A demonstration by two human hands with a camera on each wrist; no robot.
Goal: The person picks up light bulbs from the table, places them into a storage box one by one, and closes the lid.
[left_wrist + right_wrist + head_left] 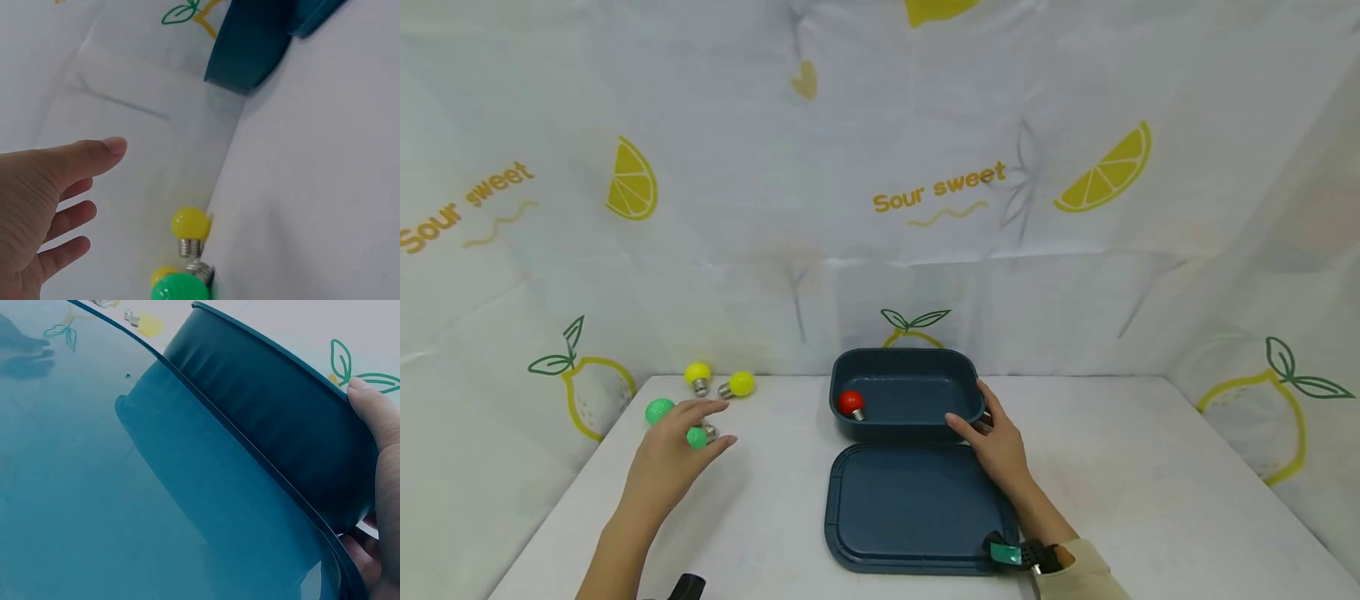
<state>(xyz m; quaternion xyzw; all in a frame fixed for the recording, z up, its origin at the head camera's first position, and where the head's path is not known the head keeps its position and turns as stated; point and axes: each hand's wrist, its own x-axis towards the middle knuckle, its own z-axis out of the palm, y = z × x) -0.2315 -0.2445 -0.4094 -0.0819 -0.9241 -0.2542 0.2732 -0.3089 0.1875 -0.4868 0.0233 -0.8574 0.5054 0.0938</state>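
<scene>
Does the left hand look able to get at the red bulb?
Probably yes: the box is open on top, and the red bulb lies at the end nearer the left hand.

White table (1150, 500) before lemon-print sheeting (820, 183)

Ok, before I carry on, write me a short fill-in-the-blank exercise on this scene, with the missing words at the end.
1. The round bulb with a metal screw base inside the dark blue rectangular box is ____ in colour.
2. The box is held at one end by the person's ____-hand grip.
3. The round yellow bulbs on the white tabletop number ____.
4. In the head view, the round green bulbs lie to the ____ of the box.

Missing words: red; right; two; left.
</scene>
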